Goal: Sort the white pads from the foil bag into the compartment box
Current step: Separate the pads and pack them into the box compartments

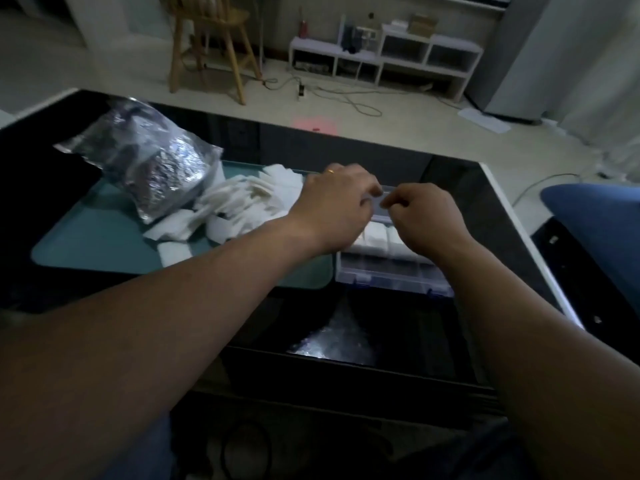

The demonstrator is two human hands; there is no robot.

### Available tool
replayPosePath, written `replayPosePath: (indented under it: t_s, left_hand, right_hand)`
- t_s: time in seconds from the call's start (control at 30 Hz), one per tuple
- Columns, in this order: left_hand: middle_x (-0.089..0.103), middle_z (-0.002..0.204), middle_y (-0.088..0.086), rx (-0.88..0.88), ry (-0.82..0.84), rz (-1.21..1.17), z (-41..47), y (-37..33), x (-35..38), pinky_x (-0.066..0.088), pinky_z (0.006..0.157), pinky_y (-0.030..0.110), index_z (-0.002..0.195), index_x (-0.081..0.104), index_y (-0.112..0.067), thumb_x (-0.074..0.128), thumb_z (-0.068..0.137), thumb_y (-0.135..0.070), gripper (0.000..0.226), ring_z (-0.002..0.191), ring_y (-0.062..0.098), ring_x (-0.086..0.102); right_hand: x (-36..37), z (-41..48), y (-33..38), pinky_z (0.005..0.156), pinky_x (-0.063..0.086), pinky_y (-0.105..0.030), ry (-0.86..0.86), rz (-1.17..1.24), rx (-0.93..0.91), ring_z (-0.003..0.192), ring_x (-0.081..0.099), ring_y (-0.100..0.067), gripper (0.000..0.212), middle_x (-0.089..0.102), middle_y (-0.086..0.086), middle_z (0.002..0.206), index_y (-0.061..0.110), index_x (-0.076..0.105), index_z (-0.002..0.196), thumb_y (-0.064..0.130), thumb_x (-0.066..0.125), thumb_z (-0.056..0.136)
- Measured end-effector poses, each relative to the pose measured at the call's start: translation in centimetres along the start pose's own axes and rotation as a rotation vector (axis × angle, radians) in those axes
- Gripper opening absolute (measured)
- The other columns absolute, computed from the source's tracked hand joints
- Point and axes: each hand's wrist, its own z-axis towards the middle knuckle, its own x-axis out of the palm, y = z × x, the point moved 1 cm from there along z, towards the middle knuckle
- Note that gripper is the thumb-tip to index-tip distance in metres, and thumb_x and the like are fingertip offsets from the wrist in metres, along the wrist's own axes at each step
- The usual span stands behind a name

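Head: pads [249, 199] on teal mat [97, 244], chair [207, 39] beyond.

Two hands in, left hand [334, 202] and right hand [426, 216], one foil bag [152, 161], one compartment box [391, 275], one teal mat [97, 244], one wooden chair [211, 39], white pads [242, 199] heaped beyond counting, roughly three more showing inside the box.

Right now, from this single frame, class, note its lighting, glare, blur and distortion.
Head view: dim, the glossy black table underexposed. Head view: glare on the crinkled silver foil bag. Head view: left hand and right hand softly blurred. Head view: wide-angle bending curves the table edges.
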Motion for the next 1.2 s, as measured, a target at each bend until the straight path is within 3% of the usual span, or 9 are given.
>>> replayPosePath:
  t_s: [0.13,0.23,0.4,0.57,0.67,0.87,1.0,1.07,1.2]
  left_hand:
    - [0.065,0.116,-0.004,-0.088,-0.178,-0.070,-2.5,5.0,-5.0,0.046,0.097,0.047,0.108,0.072,-0.028,0.047,0.087,-0.014,0.036,0.113,0.023,0.056]
    - [0.061,0.106,0.001,-0.221,-0.241,-0.112,-5.0,9.6,-7.4,0.049,0.091,0.037,0.108,0.072,-0.020,0.049,0.091,-0.005,0.032,0.101,0.021,0.060]
    - [0.062,0.107,0.003,-0.357,-0.193,-0.084,-8.7,14.5,-8.6,0.047,0.082,0.033,0.110,0.067,-0.019,0.054,0.094,-0.009,0.022,0.093,0.020,0.059]
    - [0.059,0.109,-0.001,-0.307,-0.090,-0.106,-10.0,14.7,-8.4,0.050,0.086,0.039,0.111,0.065,-0.021,0.058,0.095,-0.015,0.019,0.090,0.015,0.056]
    - [0.059,0.112,-0.003,-0.282,-0.069,-0.156,-9.7,13.9,-8.4,0.052,0.087,0.040,0.112,0.064,-0.024,0.056,0.097,-0.019,0.017,0.092,0.014,0.058]
    - [0.062,0.110,-0.004,-0.280,-0.014,-0.156,-10.3,13.3,-8.2,0.052,0.089,0.040,0.115,0.065,-0.024,0.056,0.097,-0.022,0.020,0.096,0.015,0.061]
    - [0.066,0.101,-0.008,-0.332,-0.010,-0.209,-10.4,12.8,-8.0,0.053,0.089,0.038,0.115,0.066,-0.022,0.059,0.097,-0.022,0.019,0.091,0.013,0.062]
    - [0.068,0.095,-0.008,-0.402,-0.007,-0.346,-9.9,12.2,-7.6,0.056,0.087,0.039,0.116,0.064,-0.024,0.061,0.097,-0.026,0.019,0.087,0.014,0.067]
    - [0.068,0.108,0.011,-0.629,0.060,-1.112,-9.2,9.4,-5.7,0.061,0.083,0.044,0.134,0.052,-0.030,0.058,0.102,-0.038,0.033,0.088,0.023,0.070]
  right_hand:
    - [1.8,-0.2,5.4,0.076,0.046,-0.029,0.114,0.077,-0.147,0.086,0.064,-0.015,0.027,0.077,0.003,0.108,0.024,0.080,0.108,0.017,0.057,0.097]
    - [3.8,-0.1,8.4,0.077,0.040,-0.024,0.255,0.128,-0.203,0.089,0.062,-0.011,0.023,0.075,0.005,0.109,0.022,0.079,0.113,0.021,0.061,0.098]
    - [5.8,0.4,10.7,0.083,0.049,-0.034,0.344,0.076,-0.102,0.099,0.064,-0.020,0.021,0.072,-0.002,0.115,0.020,0.068,0.114,0.030,0.069,0.095]
    - [6.6,-1.3,11.6,0.079,0.051,-0.038,0.524,-0.069,-0.036,0.096,0.062,-0.023,0.058,0.061,-0.001,0.112,0.022,0.051,0.115,0.053,0.085,0.079]
    - [8.4,-3.0,12.0,0.078,0.050,-0.039,0.446,-0.210,-0.079,0.099,0.062,-0.029,0.058,0.059,-0.006,0.117,0.020,0.047,0.117,0.050,0.081,0.081]
    - [9.1,-3.4,10.9,0.066,0.040,-0.036,0.276,-0.225,-0.160,0.085,0.060,-0.034,0.012,0.066,-0.010,0.101,0.016,0.051,0.099,0.025,0.058,0.094]
    - [7.6,-2.9,9.8,0.059,0.040,-0.038,0.211,-0.052,-0.088,0.075,0.060,-0.033,0.019,0.062,-0.005,0.075,0.013,0.052,0.080,0.025,0.057,0.095]
    - [6.3,-2.5,10.1,0.058,0.041,-0.035,0.144,0.072,-0.059,0.068,0.057,-0.027,0.021,0.059,-0.004,0.070,0.012,0.053,0.077,0.024,0.058,0.094]
    - [4.9,-3.1,13.2,0.056,0.041,-0.033,0.055,0.214,-0.104,0.065,0.057,-0.017,0.023,0.061,0.002,0.068,0.017,0.057,0.076,0.030,0.060,0.095]
